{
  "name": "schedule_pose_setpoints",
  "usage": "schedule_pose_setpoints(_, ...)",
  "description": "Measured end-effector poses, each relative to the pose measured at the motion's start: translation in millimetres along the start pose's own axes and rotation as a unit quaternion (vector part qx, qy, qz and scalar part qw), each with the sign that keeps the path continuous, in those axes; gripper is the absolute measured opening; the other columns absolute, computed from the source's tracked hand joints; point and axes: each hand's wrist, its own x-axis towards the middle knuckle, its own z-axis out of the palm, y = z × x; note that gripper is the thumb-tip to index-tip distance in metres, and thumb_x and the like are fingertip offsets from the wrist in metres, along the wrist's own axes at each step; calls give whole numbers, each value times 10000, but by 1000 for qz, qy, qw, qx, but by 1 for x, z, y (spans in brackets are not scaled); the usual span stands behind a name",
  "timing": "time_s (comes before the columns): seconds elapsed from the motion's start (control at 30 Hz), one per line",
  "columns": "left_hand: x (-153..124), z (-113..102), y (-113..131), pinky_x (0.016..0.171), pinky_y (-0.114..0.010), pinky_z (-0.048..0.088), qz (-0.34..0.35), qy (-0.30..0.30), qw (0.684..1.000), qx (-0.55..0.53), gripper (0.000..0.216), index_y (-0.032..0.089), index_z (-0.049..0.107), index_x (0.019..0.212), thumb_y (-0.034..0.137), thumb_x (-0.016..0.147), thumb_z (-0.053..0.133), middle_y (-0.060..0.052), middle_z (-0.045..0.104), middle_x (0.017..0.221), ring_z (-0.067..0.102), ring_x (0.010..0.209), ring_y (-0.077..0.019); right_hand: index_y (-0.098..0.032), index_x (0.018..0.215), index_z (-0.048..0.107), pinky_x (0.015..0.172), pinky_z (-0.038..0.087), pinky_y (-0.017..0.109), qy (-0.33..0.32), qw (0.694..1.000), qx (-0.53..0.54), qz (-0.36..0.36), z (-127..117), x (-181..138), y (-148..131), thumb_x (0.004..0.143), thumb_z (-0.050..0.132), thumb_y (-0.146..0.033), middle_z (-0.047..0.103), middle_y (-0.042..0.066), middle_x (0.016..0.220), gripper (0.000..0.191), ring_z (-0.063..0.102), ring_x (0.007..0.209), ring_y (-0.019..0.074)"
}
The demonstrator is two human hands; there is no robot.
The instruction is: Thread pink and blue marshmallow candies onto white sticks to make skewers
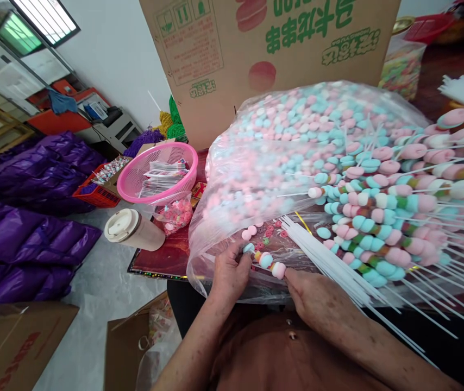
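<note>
Both my hands work on one candy skewer [268, 262] at the near edge of the table. My left hand [230, 273] is closed in a pinch on a blue marshmallow piece at the skewer's tip. My right hand [312, 296] grips the skewer's stick just behind a pink marshmallow. A bundle of bare white sticks [325, 255] lies right of my right hand. Finished skewers [395, 217] are piled at the right. A big clear bag of pink and blue marshmallows [293, 141] rises behind my hands.
A pink basket [156, 171] with small packets and a lidded cup [133, 229] stand at the table's left. A tall cardboard box [232, 60] stands behind the bag. Purple bags [24, 239] and cartons lie on the floor at left.
</note>
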Motion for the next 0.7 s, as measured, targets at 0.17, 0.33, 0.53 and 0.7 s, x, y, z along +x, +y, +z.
schedule_pose_setpoints(0.17,-9,6,-2,689,-282,486,50,34,991,123,251,176,669,914,156,716,517,-27,694,804,616,706,-159,-174,828,615,480,172,290,-19,1000,-21,7,-3,-3,-4,832,371,-110,684,87,708,252,636,628,223)
schedule_pose_setpoints(0.33,-16,14,7,702,-288,474,63,44,972,220,294,174,657,969,144,746,468,-39,694,834,612,712,-161,-156,835,604,480,200,289,30,999,-13,6,11,8,-7,816,361,-76,681,99,717,257,641,629,228)
schedule_pose_setpoints(0.53,14,2,25,744,-311,463,31,-41,960,277,353,193,538,1153,256,816,455,-59,670,937,610,751,-174,-168,680,556,517,298,261,121,984,129,-19,20,16,13,859,323,-191,633,57,627,295,562,564,157)
schedule_pose_setpoints(0.7,45,1,16,862,-345,418,21,-14,948,317,227,192,650,928,172,730,540,-76,653,978,578,935,-226,-189,639,532,503,303,250,123,976,180,-11,20,8,24,854,301,-258,601,30,579,323,522,533,148)
